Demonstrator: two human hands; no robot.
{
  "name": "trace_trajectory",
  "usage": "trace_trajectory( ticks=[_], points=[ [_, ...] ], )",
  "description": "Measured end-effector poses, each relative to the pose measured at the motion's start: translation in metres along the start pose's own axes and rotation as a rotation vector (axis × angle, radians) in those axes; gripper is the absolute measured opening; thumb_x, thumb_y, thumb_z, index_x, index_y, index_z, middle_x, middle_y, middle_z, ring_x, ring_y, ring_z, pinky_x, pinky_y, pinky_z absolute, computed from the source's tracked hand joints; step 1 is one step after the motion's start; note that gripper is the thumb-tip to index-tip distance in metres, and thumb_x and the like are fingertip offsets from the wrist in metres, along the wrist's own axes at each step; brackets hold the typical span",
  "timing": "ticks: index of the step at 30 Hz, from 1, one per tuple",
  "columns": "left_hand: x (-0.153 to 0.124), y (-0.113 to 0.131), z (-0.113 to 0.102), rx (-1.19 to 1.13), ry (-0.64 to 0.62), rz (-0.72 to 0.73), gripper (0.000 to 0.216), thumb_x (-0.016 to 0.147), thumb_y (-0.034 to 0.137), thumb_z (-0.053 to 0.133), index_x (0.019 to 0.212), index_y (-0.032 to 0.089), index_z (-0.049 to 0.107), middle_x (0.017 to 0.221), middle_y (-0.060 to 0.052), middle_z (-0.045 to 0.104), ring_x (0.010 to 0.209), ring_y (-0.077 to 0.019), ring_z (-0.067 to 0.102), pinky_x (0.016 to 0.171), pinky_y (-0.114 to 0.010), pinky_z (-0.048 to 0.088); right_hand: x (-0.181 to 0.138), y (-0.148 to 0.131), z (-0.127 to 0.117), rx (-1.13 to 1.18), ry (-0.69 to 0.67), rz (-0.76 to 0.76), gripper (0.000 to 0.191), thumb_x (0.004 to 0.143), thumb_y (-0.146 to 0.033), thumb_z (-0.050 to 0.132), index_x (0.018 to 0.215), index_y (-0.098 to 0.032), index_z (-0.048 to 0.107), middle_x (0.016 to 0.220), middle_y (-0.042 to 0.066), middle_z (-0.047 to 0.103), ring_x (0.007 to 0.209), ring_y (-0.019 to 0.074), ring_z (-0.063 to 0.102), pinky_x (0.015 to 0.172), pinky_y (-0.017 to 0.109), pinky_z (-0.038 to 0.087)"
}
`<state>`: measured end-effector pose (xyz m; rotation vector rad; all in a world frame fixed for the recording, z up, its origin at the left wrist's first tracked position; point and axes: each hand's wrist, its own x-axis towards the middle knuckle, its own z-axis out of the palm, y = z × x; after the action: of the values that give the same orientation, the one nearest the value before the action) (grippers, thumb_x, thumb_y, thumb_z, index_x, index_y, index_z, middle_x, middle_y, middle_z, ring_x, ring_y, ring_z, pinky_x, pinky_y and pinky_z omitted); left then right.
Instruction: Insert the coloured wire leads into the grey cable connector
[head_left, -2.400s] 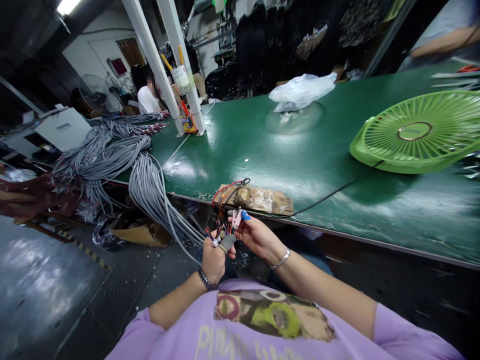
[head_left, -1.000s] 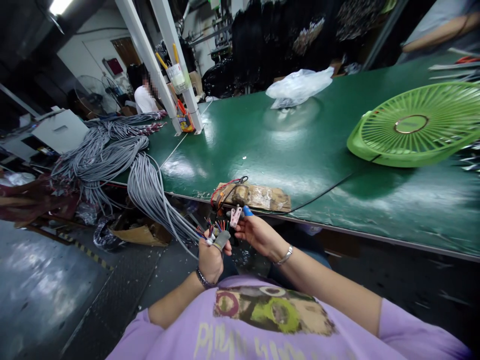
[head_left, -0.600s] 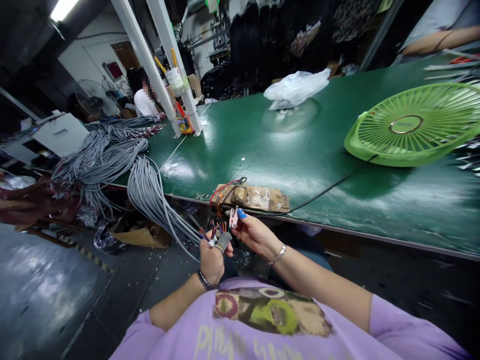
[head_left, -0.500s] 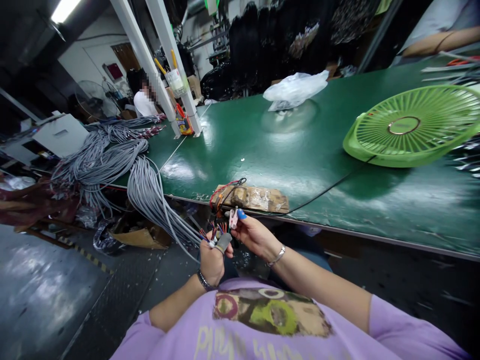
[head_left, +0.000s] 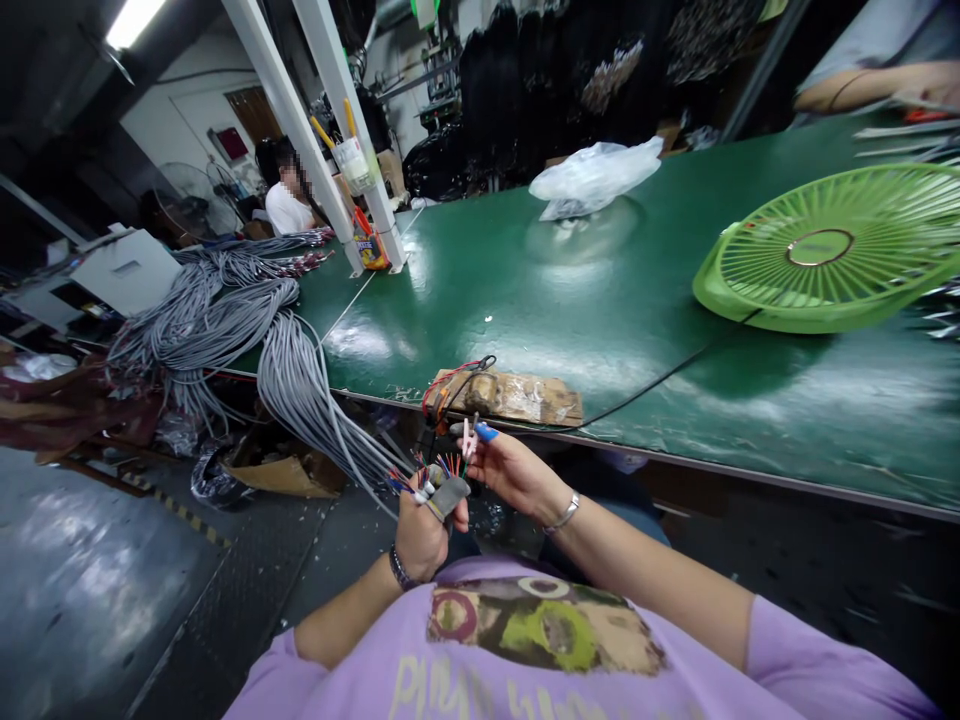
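My left hand (head_left: 420, 537) is closed round the ends of several grey cables (head_left: 341, 435) below the table's front edge. Thin coloured wires (head_left: 452, 465) fan out from the stripped ends above my fist. A grey cover (head_left: 450, 496) lies across the ends at my thumb; whether it is worn on the thumb I cannot tell. Just to the right, my right hand (head_left: 519, 478) pinches a small pink clip (head_left: 469, 440) close to the wire tips. Blue wrapping (head_left: 487, 432) covers one of its fingertips. The clip's jaws are too small to make out.
A wooden block (head_left: 536, 398) with red and black leads sits on the green table's (head_left: 450, 300) front edge. A green fan (head_left: 817, 250) trails a black cord. Further back are a plastic bag (head_left: 596, 175) and white posts (head_left: 349, 130). A co-worker's arm (head_left: 862, 88) shows top right.
My left hand has tilted slightly and the coloured wires have shifted a little. The pink clip has turned and sits closer to the wires. The co-worker's hand has come into view.
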<state>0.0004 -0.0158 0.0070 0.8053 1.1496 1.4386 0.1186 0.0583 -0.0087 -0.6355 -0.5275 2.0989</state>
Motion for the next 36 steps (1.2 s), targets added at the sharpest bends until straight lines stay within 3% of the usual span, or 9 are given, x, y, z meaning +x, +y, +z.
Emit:
trace_trajectory(
  ticks=[6, 13, 23, 31, 36],
  points=[
    [0.006, 0.001, 0.006, -0.02, -0.074, -0.032, 0.031, 0.063, 0.043, 0.069, 0.059, 0.016, 0.055, 0.039, 0.004, 0.05, 0.033, -0.0073, 0.042, 0.035, -0.019, 0.033, 0.004, 0.004, -0.003, 0.013, -0.015, -0.004, 0.028, 0.082, -0.041, 0.057, 0.079, -0.015, 0.066, 0.073, 0.003, 0.065, 0.06, 0.0108, 0.055, 0.057, 0.024, 0.045],
    [0.012, -0.005, 0.007, -0.048, -0.034, -0.013, 0.022, 0.066, 0.034, 0.066, 0.061, 0.014, 0.058, 0.041, 0.003, 0.053, 0.034, -0.0074, 0.043, 0.036, -0.019, 0.034, 0.009, 0.008, -0.004, 0.034, -0.101, 0.009, 0.037, 0.082, -0.053, 0.053, 0.087, -0.018, 0.063, 0.075, 0.005, 0.066, 0.067, 0.0162, 0.06, 0.063, 0.03, 0.046],
    [0.012, -0.015, 0.003, -0.011, -0.006, -0.046, 0.021, 0.065, 0.033, 0.067, 0.061, 0.014, 0.058, 0.041, 0.003, 0.054, 0.034, -0.0077, 0.044, 0.036, -0.02, 0.036, 0.012, 0.012, 0.0, 0.172, 0.041, 0.008, 0.031, 0.079, -0.048, 0.059, 0.08, -0.017, 0.063, 0.073, 0.001, 0.067, 0.063, 0.0121, 0.058, 0.062, 0.026, 0.045],
    [0.006, -0.012, -0.002, -0.013, 0.018, -0.054, 0.024, 0.062, 0.035, 0.07, 0.063, 0.014, 0.058, 0.04, 0.004, 0.052, 0.034, -0.0077, 0.044, 0.037, -0.02, 0.036, 0.005, 0.015, -0.008, 0.194, -0.022, 0.076, 0.036, 0.082, -0.055, 0.051, 0.079, -0.02, 0.059, 0.077, 0.002, 0.065, 0.065, 0.0112, 0.058, 0.058, 0.023, 0.045],
    [0.001, -0.017, -0.011, 0.003, 0.01, -0.039, 0.026, 0.064, 0.035, 0.071, 0.062, 0.015, 0.056, 0.043, 0.003, 0.054, 0.041, -0.0099, 0.05, 0.043, -0.021, 0.04, -0.006, 0.016, -0.021, 0.167, 0.022, 0.105, 0.033, 0.083, -0.051, 0.052, 0.08, -0.019, 0.06, 0.08, 0.003, 0.065, 0.064, 0.0102, 0.058, 0.058, 0.022, 0.046]
  ],
)
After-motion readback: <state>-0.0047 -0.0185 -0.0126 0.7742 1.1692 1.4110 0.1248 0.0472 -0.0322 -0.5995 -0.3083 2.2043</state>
